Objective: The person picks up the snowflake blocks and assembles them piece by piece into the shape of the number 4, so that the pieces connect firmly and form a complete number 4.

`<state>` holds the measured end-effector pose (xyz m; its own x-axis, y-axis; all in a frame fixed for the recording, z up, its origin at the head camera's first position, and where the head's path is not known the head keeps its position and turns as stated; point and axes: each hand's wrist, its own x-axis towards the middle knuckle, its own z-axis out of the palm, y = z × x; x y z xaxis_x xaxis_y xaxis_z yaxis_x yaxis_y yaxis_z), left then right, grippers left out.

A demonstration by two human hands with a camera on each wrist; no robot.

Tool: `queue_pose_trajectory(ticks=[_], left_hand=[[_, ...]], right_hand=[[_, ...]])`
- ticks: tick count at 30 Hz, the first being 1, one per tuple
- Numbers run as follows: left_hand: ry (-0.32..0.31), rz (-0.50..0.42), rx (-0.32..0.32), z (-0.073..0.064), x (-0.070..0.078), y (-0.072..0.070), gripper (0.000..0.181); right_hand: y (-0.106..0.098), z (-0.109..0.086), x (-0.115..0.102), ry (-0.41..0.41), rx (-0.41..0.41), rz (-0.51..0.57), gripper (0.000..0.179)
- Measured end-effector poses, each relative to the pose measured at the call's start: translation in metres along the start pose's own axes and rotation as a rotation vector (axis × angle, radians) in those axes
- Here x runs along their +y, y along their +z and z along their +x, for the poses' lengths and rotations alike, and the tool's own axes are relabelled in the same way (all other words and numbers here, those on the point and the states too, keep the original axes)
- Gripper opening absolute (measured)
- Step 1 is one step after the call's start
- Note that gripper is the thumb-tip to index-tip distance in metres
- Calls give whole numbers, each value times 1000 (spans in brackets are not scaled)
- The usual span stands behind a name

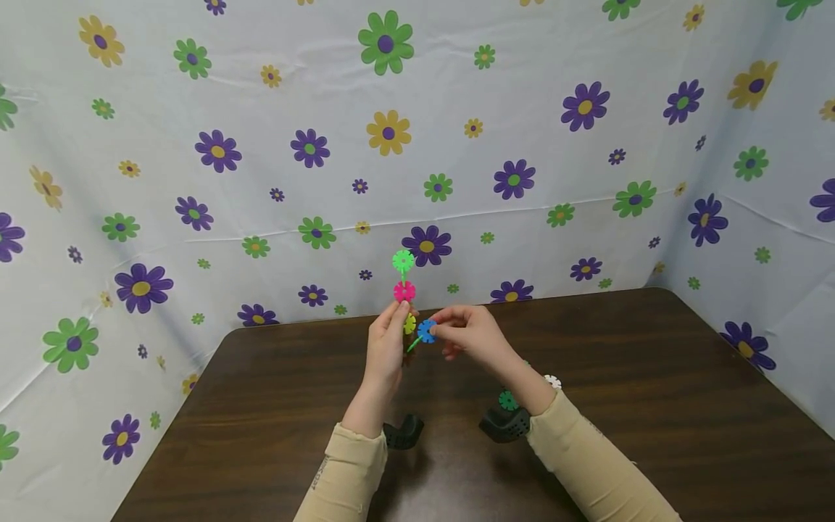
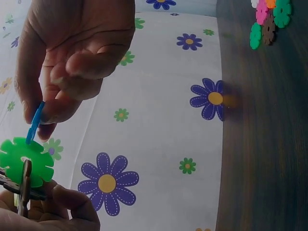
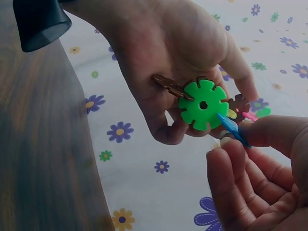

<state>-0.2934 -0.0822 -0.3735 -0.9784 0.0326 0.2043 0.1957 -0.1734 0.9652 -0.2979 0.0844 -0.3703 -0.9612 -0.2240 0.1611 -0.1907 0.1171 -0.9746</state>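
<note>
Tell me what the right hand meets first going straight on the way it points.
Probably the bright green disc, which its pinched blue disc seems to touch, then the left hand behind; depth is unclear.

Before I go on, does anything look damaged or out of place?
Nothing stands out. The left hand holds the linked discs, the right hand pinches the blue disc against a green disc, and loose discs lie grouped on the table. No break shows, though parts are hidden.

Smooth plastic here, blue disc [image 1: 427, 331] and green disc [image 3: 211, 102] alike; near table [image 1: 261, 420] showing wood grain, faintly glossy; far backdrop [image 1: 430, 94], creased cloth; sleeves [image 1: 593, 457], matt cloth.
</note>
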Motion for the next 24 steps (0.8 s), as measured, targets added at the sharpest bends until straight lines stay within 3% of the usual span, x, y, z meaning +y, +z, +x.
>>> queue_pose_trajectory(ticks=[15, 24], left_hand=[[53, 36, 36, 0, 0, 0, 35], [24, 45, 46, 1, -1, -1, 33]], right_hand=[[1, 1, 4, 3, -60, 64, 16], [2, 2, 7, 4, -72, 92, 19]])
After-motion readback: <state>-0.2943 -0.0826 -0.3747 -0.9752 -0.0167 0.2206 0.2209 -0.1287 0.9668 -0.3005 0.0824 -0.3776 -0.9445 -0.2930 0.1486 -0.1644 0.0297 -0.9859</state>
